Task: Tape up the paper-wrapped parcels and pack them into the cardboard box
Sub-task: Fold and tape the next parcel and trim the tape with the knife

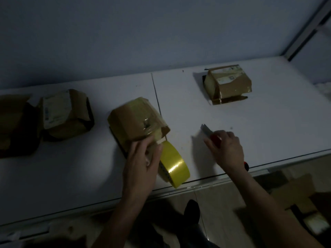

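Risk: right hand [226,148] pinching knife [209,134], blade out near left hand [143,158] gripping tape [172,165] at mid-surface parcel [136,120]; slip could cut fingers/paper.

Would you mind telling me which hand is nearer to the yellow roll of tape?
Left. The left hand lies right against the yellow roll of tape; the right hand grips a red-handled utility knife off to its right.

Packing room — white worktable [268,122], taped parcels [228,84]
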